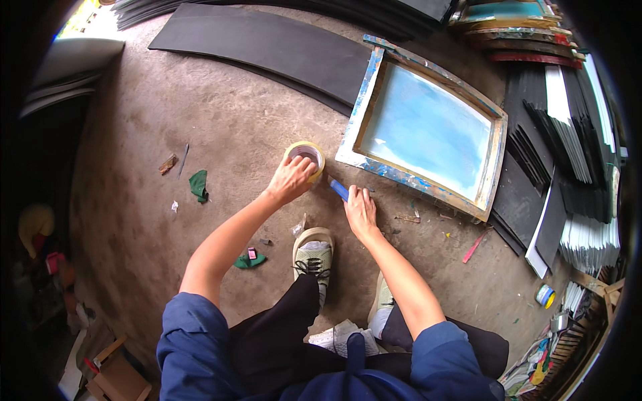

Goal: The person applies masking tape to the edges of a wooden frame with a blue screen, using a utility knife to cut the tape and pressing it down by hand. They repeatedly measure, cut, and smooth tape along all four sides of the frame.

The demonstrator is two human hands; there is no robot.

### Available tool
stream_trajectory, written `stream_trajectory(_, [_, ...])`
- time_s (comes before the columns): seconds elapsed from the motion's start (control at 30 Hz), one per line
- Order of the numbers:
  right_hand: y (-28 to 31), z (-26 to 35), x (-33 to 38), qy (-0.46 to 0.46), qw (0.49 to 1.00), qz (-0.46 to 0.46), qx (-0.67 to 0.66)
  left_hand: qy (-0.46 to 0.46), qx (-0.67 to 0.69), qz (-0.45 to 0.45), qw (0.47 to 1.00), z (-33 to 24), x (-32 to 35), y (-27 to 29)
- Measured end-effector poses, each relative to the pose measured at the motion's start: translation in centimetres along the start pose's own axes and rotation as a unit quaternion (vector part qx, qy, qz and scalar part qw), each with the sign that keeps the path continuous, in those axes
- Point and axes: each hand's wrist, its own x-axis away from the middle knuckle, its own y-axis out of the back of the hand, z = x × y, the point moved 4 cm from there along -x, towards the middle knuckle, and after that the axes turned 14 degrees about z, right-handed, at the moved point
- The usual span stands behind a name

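My left hand [292, 179] grips a roll of pale yellow tape [319, 152], its fingers curled over the rim and into the core. My right hand [362, 214] is closed around a blue utility knife [339, 190]. The knife's narrow tip points up and left, close to the roll's lower right edge; whether it touches the tape I cannot tell. Just right of both hands lies a paint-stained screen-printing frame [408, 176] on the concrete floor [247, 120]. Its mesh [431, 127] is smeared blue and white.
Long black sheets [261, 47] lie beyond my hands. Stacked black and white sheets [568, 147] and more frames [515, 40] fill the right side. Green scraps [198, 186], a red strip [476, 246] and a small tub [545, 296] lie about. My shoe [312, 257] is below the tape.
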Motion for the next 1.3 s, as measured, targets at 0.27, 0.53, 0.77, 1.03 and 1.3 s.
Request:
stream_trajectory(0.27, [2.1, -2.2, 2.9, 0.104, 0.990, 0.089, 0.045, 0.010, -0.003, 0.015, 1.000, -0.8, 0.3, 1.1])
stream_trajectory(0.53, [19.2, -15.4, 11.1, -0.048, 0.973, 0.154, 0.163, 0.043, -0.063, 0.125, 0.989, -5.1, -3.5, 10.4])
stream_trajectory(0.77, [29.4, -25.3, 23.5, -0.220, 0.969, 0.048, 0.107, -0.007, -0.157, 0.090, 0.983, -13.9, -5.8, 17.2])
stream_trajectory(1.03, [15.0, -37.2, 22.0, -0.240, 0.925, -0.049, -0.290, -0.093, -0.223, 0.071, 0.968, -23.7, -11.3, 14.6])
stream_trajectory(1.3, [4.5, -33.6, 17.3, -0.218, 0.743, -0.123, -0.621, -0.216, -0.028, -0.007, 0.976, -30.9, -17.5, 4.2])
